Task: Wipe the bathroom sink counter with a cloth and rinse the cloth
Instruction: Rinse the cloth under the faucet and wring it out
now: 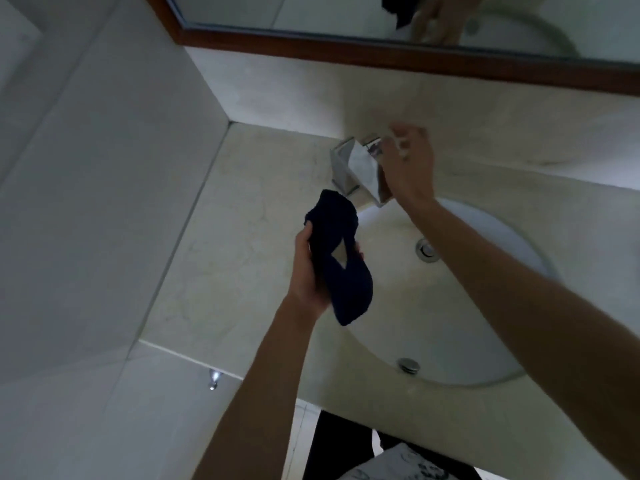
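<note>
Spanning beige marble, counter meets basin below mirror.

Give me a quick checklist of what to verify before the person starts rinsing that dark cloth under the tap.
1. Cloth in hand: ok. The left hand grips the dark cloth.
2. Hand at the tap: ok. The right hand is at the top of the faucet; its exact grip is blurred.
3. Water running: not ok. No stream shows below the spout.
4. Cloth under the spout: not ok. It hangs over the left edge of the sink basin, to the left of the spout.
5. Drain open: cannot tell. The drain shows, but whether it is open or plugged does not.
6. Basin free of objects: ok.
</note>
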